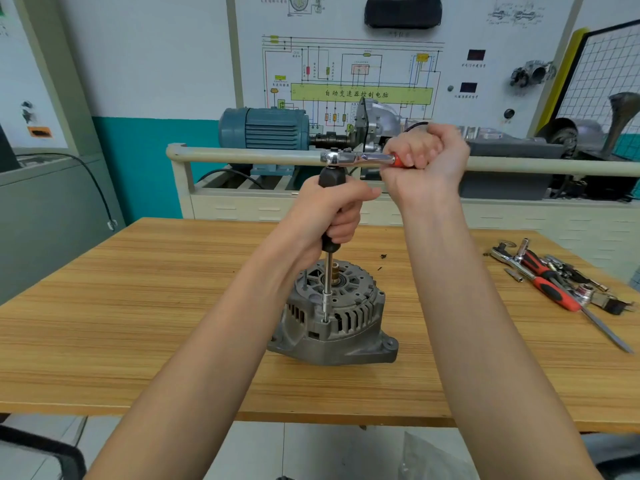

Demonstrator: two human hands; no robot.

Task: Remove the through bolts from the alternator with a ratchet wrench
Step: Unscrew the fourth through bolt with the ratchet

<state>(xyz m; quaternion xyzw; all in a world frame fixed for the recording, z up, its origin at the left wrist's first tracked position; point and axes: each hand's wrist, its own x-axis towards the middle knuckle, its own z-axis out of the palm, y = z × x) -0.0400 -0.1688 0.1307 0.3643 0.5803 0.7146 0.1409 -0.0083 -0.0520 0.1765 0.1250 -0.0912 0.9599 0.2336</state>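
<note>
1. Sensibly, the alternator [334, 313] sits at frame centre on the table [138, 306], bolt heads upward.
2. Left hand [332, 216] wraps the black extension handle [329, 209], keeping it vertical over one bolt.
3. Right hand [426, 157] clenches the ratchet wrench [360, 158] for leverage.

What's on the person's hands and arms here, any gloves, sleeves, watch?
Nothing worn that shows. Both the left hand and the right hand are bare, no gloves, and no rings can be seen. Both forearms are uncovered to the bottom of the frame: no sleeves, watch, wristband or markings in view.
</note>
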